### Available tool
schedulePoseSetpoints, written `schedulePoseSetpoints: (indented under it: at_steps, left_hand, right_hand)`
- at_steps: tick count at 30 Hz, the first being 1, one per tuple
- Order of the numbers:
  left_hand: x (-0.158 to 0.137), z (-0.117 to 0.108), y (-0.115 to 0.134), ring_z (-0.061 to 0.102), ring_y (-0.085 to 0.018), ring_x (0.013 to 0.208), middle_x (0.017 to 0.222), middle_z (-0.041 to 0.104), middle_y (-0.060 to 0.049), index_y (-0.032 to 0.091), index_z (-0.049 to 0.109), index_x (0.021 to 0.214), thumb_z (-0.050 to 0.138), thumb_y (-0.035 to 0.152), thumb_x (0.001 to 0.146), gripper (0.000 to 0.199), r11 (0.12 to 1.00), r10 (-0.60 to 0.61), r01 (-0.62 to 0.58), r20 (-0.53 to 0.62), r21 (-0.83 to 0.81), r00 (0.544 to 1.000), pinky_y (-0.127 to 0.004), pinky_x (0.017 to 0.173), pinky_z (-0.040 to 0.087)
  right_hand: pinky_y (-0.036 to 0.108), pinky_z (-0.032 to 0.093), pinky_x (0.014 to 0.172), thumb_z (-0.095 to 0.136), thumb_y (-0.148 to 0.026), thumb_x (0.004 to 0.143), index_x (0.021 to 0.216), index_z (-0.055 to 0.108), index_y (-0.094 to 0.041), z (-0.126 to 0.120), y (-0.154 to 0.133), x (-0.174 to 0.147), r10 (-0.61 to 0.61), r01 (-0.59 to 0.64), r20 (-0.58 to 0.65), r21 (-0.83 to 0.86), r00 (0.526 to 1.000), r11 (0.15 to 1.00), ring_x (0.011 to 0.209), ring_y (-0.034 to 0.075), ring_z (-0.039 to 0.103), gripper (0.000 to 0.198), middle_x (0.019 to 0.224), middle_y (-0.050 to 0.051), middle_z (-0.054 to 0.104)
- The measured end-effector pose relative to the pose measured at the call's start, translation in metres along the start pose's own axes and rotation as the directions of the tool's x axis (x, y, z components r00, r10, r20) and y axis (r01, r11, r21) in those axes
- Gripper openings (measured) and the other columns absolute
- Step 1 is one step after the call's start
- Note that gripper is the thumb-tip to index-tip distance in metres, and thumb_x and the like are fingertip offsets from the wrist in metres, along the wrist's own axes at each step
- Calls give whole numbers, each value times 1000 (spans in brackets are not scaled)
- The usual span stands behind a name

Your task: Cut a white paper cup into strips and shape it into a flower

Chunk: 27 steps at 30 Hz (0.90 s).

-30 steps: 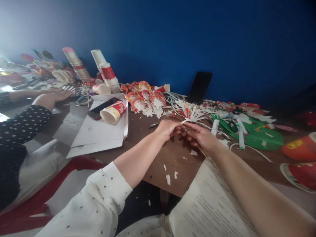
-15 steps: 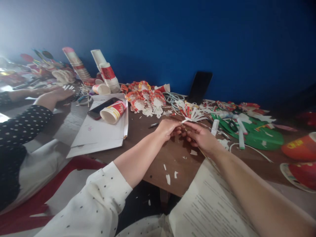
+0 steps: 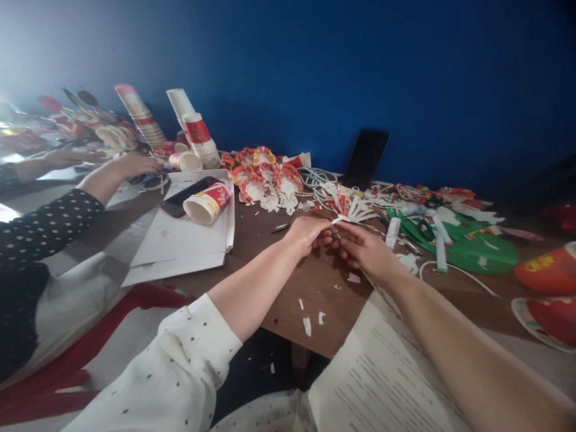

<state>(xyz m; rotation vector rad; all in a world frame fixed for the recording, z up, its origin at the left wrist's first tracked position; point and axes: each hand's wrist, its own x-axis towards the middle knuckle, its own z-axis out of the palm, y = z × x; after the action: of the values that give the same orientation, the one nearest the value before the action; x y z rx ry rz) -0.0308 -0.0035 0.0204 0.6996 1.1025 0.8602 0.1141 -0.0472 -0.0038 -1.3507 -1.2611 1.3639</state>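
Note:
Both my hands meet over the brown table (image 3: 279,276). Between them is a paper cup cut into strips (image 3: 357,209), its white and red strips fanning out beyond my fingers. My left hand (image 3: 310,234) is closed on its near left side, fingers curled. My right hand (image 3: 366,249) pinches it from the right, thumb and fingertips together. The fingers hide the cup's base. Small white paper scraps (image 3: 306,326) lie just below my hands. A black pen (image 3: 280,228) rests left of my left hand.
Cut paper-cup flowers (image 3: 265,180) pile up behind. Left are a white box (image 3: 180,246), a phone (image 3: 173,207), cups (image 3: 211,204) and a co-worker's hands (image 3: 135,165). An upright phone (image 3: 365,157) leans on the blue wall. Right lie green paper (image 3: 472,249) and a glue stick (image 3: 393,232).
The co-worker's nearer hand has moved right and away, toward the small items by the cups. My own hands stay almost still on the cut cup.

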Motion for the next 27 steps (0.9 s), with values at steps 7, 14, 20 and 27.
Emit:
schedulePoseSetpoints:
  at_steps: [7, 14, 20, 27]
  left_hand:
    - [0, -1, 0, 54, -5, 46, 58, 59, 0, 10, 62, 69, 64, 14, 75, 8, 1000, 6, -6, 1, 28, 1000, -16, 47, 45]
    - [2, -1, -1, 53, -6, 48, 59, 59, -2, 10, 62, 68, 64, 12, 73, 6, 1000, 16, -15, -17, 27, 1000, -18, 49, 46]
    - [3, -2, -2, 55, -7, 48, 58, 59, -2, 10, 61, 67, 63, 11, 74, 7, 1000, 17, -17, 6, -1, 1000, -19, 51, 49]
    - [4, -4, -1, 57, -7, 50, 60, 60, -2, 9, 63, 68, 65, 12, 73, 6, 1000, 1, 0, 59, -15, 998, -19, 52, 50]
  right_hand:
    - [19, 27, 39, 65, -26, 73, 131, 52, -21, 2, 0, -2, -6, 6, 5, 20, 1000, 1000, 54, 10, 48, 60, 77, 3, 63]
    - [20, 27, 38, 64, -24, 74, 130, 54, -21, 2, 0, -2, -9, 9, 5, 11, 1000, 1000, 53, 10, 47, 57, 75, 3, 63]
    - [18, 26, 38, 65, -22, 73, 130, 54, -20, 3, -4, -3, 29, -29, 11, 68, 1000, 997, 54, 9, 46, 57, 77, 3, 62]
    - [15, 19, 37, 67, -15, 68, 124, 57, -20, -1, -16, -5, 196, -207, 68, 272, 978, 940, 54, 7, 44, 58, 79, 3, 62]
